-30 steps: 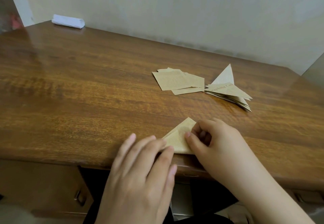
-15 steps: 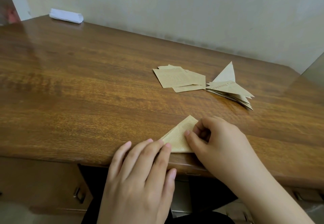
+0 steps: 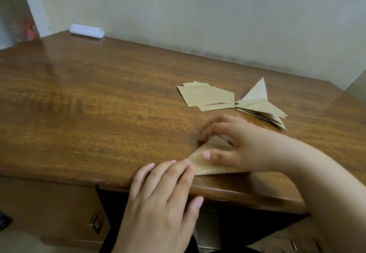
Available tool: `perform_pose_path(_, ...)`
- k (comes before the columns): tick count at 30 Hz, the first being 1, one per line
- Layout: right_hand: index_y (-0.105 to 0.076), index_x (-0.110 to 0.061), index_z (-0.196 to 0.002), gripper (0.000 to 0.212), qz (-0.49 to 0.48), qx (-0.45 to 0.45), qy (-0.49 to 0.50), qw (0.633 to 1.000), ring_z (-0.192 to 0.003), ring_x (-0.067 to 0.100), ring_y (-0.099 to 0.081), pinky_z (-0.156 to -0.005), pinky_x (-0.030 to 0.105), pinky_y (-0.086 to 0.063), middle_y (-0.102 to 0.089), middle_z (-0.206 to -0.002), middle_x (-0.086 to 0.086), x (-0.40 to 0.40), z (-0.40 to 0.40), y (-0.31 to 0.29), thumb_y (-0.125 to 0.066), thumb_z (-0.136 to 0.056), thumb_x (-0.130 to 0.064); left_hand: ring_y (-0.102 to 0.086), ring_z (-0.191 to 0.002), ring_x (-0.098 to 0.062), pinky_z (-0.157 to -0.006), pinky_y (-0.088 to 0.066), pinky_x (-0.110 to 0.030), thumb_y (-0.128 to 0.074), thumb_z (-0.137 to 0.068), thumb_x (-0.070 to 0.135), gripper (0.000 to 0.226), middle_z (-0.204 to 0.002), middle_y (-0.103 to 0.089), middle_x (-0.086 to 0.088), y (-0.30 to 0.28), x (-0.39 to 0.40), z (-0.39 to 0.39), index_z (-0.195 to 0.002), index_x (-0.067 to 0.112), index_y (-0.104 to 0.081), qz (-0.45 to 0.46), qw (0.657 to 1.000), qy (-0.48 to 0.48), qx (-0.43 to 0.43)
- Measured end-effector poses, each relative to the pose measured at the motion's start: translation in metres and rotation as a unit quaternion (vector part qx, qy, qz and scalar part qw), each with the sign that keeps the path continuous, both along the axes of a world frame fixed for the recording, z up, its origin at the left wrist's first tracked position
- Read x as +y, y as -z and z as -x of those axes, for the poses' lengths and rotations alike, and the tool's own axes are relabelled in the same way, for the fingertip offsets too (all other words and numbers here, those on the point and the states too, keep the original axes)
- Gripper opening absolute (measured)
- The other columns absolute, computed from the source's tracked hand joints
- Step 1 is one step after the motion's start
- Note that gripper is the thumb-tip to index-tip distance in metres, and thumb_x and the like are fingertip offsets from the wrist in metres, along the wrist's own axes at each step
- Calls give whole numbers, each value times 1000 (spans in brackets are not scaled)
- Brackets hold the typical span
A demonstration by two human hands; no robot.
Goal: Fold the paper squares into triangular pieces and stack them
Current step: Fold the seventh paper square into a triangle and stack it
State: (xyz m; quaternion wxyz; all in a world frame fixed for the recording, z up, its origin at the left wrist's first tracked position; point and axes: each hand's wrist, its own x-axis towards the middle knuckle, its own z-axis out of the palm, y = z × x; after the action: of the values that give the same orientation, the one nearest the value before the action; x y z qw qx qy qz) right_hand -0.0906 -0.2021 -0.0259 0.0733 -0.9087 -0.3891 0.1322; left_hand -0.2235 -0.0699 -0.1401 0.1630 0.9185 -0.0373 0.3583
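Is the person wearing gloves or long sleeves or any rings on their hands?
No. The left hand and the right hand are bare: no gloves, and no rings or watch that show. No sleeve shows on the right forearm as far as the picture goes. The fingernails are short and look unpainted.

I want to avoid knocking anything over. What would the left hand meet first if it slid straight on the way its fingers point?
The folded triangle: the left hand already touches its near corner. The flat squares probably lie further along.
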Motion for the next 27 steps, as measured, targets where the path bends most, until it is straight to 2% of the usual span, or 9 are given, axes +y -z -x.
perform_pose_path(3,-53,-39,-91,36,66,36,-17,997,-105,5,-41,-94,37,-44,-43,-112,-19,6,-10,-7,-65,-69,-66,-51,-110,-14,-98,-33,-38,-48,-83,42,40,-119,-64,0,-2,1,2,-105,18,-72,29,999,18,10)
perform_pose_path(5,-51,-36,-88,38,72,38,-14,997,-95,6,-46,-85,33,-47,-50,-104,-16,7,-11,-10,-70,-68,-62,-50,-111,-14,-98,-32,-37,-47,-84,45,38,-122,-61,1,-6,3,2,-103,22,-72,54,998,27,25)
perform_pose_path(9,-55,-37,-89,31,8,85,-4,996,-81,1,-53,-72,25,-45,-58,-91,-16,0,-9,-9,-77,-70,-46,-45,-114,-8,-93,-37,-36,-45,-84,49,27,-121,-56,13,-26,13,-3,-88,35,-68,105,991,24,83)
perform_pose_path(11,-59,-42,-91,27,-34,100,6,994,-81,-5,-55,-74,20,-43,-60,-89,-20,-7,-9,-4,-78,-71,-42,-42,-111,6,-94,-33,-26,-50,-81,51,19,-117,-52,28,-43,16,-9,-76,39,-63,174,977,24,119)
perform_pose_path(13,-65,-42,-86,18,-91,89,26,992,-77,-9,-57,-69,11,-44,-64,-85,-24,-14,-10,-2,-77,-73,-40,-43,-107,14,-89,-33,-13,-57,-72,50,12,-112,-50,34,-60,19,-21,-77,39,-58,255,955,17,153)
perform_pose_path(15,-69,-35,-80,11,-158,83,59,982,-72,-8,-59,-61,7,-42,-67,-79,-23,-20,-18,-6,-76,-73,-40,-51,-97,11,-85,-43,-17,-61,-67,49,23,-104,-54,30,-78,23,-41,-86,43,-52,281,943,13,176)
perform_pose_path(19,-72,-29,-80,18,-236,95,111,961,-76,4,-62,-67,22,-46,-70,-80,-10,-25,-44,-20,-71,-74,-46,-66,-87,-8,-82,-54,-34,-69,-64,59,42,-95,-68,12,-109,33,-98,-98,38,-56,358,883,78,294)
perform_pose_path(23,-72,-19,-76,23,-302,70,141,940,-60,0,-55,-54,13,-41,-66,-66,-10,-22,-69,-27,-71,-78,-42,-65,-62,-8,-60,-53,-21,-76,-75,22,13,-64,-69,2,-124,28,-145,-71,15,-66,433,841,157,284)
perform_pose_path(27,-68,-16,-68,30,-359,62,178,914,-52,2,-48,-48,17,-36,-58,-56,-10,-20,-89,-20,-72,-77,-44,-64,-68,-11,-68,-54,-24,-76,-75,15,16,-66,-68,0,-119,28,-179,-63,17,-66,464,830,177,255)
